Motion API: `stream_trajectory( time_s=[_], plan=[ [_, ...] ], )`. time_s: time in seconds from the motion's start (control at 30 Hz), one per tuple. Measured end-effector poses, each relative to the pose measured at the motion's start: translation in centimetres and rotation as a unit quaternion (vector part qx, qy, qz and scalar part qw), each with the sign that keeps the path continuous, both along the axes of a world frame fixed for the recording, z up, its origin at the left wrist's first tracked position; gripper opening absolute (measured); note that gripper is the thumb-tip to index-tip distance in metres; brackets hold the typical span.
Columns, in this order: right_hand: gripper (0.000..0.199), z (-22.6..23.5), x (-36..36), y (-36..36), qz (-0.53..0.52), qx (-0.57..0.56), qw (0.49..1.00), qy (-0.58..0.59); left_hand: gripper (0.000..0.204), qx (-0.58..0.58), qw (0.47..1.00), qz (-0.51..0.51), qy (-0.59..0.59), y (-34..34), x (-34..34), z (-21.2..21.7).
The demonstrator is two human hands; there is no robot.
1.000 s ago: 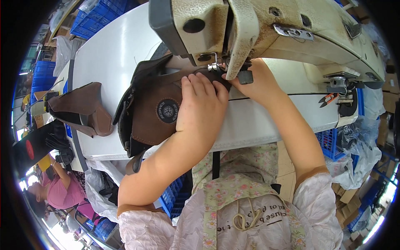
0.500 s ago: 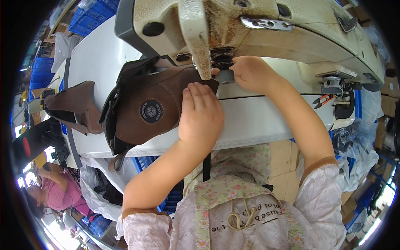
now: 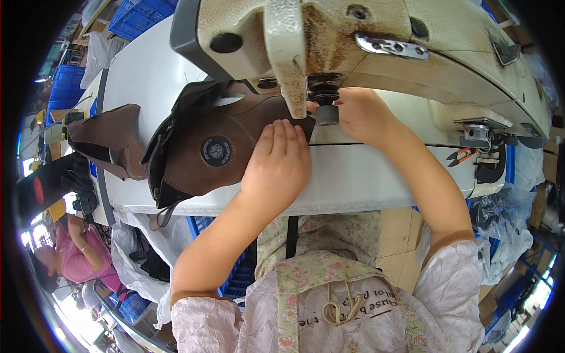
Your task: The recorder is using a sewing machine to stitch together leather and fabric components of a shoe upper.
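The dark-brown leather boot upper (image 3: 238, 138) lies on the white worktop (image 3: 353, 182), its 3 o'clock end under the cream, rust-stained metal sewing machine (image 3: 382, 65). Already on it are the round black patch (image 3: 216, 151), contrast stitching near its 7 o'clock edge and a seam line toward the left hand (image 3: 279, 156), so the piece seems well put together there. The 3 o'clock end looks unfinished; the machine hides the needle, and how much seam remains I cannot tell.

The left hand's fingers are side by side, laid flat on the leather, not clamped. At 2 o'clock from it, the right hand (image 3: 365, 117) is partly behind the machine; whether its fingers grip anything cannot be told. A second brown leather piece (image 3: 112, 138) lies apart at 9 o'clock, untouched by either hand.
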State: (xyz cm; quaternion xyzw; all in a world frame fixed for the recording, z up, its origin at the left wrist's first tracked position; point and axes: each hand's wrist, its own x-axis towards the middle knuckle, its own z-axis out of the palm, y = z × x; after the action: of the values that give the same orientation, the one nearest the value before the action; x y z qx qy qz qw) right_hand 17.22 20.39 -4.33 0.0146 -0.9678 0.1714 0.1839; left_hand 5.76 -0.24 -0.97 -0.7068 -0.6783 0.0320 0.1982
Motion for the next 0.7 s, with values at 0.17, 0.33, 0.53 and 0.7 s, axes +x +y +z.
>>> stream_trajectory(
  time_s=[0.17,0.33,0.53,0.7],
  plan=[
    [0.030,0.3,0.0,-0.3,-0.015,-0.015,1.000,0.009,0.039,0.001,1.000,-0.005,-0.003,0.1,-0.3,0.0],
    [0.023,0.2,0.0,-0.3,-0.035,-0.017,0.999,-0.020,0.039,0.005,1.000,-0.012,-0.007,0.3,-0.8,-0.2],
    [0.019,0.7,0.0,-0.5,-0.048,-0.068,0.996,-0.034,0.039,0.000,1.000,-0.020,-0.014,0.4,-1.5,0.0],
    [0.018,-0.2,-0.5,-0.4,-0.047,-0.061,0.997,-0.032,0.032,0.025,0.998,-0.048,-0.040,0.7,-2.4,-0.1]
  ],
)
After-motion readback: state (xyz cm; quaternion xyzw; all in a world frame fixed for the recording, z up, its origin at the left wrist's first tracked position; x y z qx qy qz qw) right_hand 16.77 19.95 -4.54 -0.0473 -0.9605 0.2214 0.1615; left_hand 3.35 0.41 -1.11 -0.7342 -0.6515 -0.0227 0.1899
